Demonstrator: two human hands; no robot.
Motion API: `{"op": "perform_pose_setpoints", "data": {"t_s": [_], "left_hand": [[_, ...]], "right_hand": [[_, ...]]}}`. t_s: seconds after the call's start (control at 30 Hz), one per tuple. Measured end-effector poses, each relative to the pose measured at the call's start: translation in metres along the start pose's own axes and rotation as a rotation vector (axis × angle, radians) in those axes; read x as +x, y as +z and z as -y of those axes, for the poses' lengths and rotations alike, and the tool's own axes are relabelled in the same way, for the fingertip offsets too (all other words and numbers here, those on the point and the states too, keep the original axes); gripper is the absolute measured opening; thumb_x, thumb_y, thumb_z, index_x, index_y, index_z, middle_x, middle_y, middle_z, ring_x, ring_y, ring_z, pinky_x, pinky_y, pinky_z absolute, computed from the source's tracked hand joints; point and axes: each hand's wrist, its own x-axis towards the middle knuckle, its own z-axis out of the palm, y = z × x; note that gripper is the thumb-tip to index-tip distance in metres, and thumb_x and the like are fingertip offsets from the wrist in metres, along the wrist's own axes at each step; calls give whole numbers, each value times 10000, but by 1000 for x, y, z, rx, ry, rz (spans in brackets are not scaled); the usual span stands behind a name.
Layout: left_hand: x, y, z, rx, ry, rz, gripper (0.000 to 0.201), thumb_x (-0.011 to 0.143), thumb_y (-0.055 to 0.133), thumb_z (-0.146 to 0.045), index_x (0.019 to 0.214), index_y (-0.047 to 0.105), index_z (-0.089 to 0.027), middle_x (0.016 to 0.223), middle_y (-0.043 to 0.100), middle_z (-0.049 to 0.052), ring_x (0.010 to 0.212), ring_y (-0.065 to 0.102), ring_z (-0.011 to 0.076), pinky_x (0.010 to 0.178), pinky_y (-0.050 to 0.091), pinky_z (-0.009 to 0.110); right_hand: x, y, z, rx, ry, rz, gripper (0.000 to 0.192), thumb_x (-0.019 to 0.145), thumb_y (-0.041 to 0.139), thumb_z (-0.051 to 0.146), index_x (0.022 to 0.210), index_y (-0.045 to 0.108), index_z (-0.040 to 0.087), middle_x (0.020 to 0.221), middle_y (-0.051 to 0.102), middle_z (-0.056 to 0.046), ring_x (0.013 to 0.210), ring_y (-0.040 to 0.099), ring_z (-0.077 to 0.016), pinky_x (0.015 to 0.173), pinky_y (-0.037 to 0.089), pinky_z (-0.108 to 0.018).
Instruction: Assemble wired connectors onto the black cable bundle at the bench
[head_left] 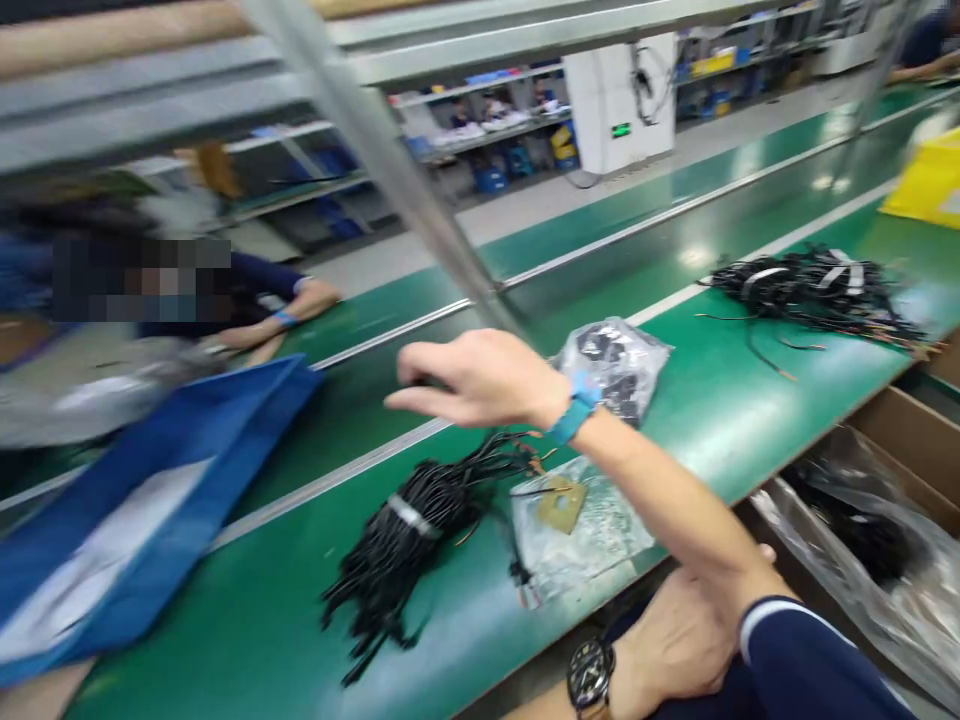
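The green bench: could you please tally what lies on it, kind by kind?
Black wire bundles: 2, near and far
Clear plastic bags: 2, stuffed and flat
Blue bins: 1
Yellow bins: 1
Total: 6
The right hand hovers above the near bundle.

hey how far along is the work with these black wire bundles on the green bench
Looks done: one black wire bundle, banded with a pale tie, lies on the green bench. In hand: the right hand reaches out above it, fingers partly curled; whether it holds anything is unclear. The left hand rests by the bench edge. Left: a bigger wire pile, a filled clear bag and more wires in the carton.
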Motion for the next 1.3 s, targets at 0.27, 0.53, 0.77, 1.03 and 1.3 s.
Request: {"op": "perform_pose_setpoints", "data": {"t_s": [0.27, 0.53, 0.77, 1.03, 1.3], "left_hand": [[-46, -69, 50, 111, -468, -274, 333, 997, 464, -287, 1251, 580, -104, 1300, 614, 179, 1285, 512, 288, 1119, 408, 462], [-132, -96, 110, 252, -833, -108, 114, 975, 508, -108, 1035, 594, -151, 1024, 646, 87, 1021, 562, 237, 876, 444, 381], [-146, -87, 130, 151, -737, -116, 195, 1029, 524, -233, 895, 655, -178, 821, 619, 20, 789, 553, 168, 751, 400, 318], [-161, -83, 124, -36, -795, -189, 213, 1026, 428, -112, 1175, 575, -149, 952, 648, 37, 907, 599, 187, 828, 480, 311], [-161, -79, 122, 92, -835, -93, 247, 954, 390, -19, 927, 586, -168, 930, 584, 36, 751, 541, 158, 680, 465, 312]], "right_hand": [[-56, 55, -11, 83, -125, -62, 250, 1054, 520, 340, 936, 643, 157, 816, 683, -55, 687, 594, -175, 579, 356, -283], [-123, 94, -51, 250, 5, -93, 167, 1038, 513, 237, 1069, 652, 151, 864, 691, -85, 746, 655, -201, 665, 528, -320], [-137, 121, -48, 290, -33, -53, 152, 1042, 533, 248, 1071, 648, 151, 835, 694, -81, 717, 664, -202, 645, 545, -317], [-149, 117, -52, 269, 10, 71, 148, 1038, 550, 264, 1096, 650, 171, 827, 699, -68, 695, 659, -190, 647, 531, -306], [-149, 111, -45, 268, -12, 109, 130, 1030, 564, 237, 1119, 639, 179, 821, 700, -58, 666, 629, -178, 627, 500, -303]]}}
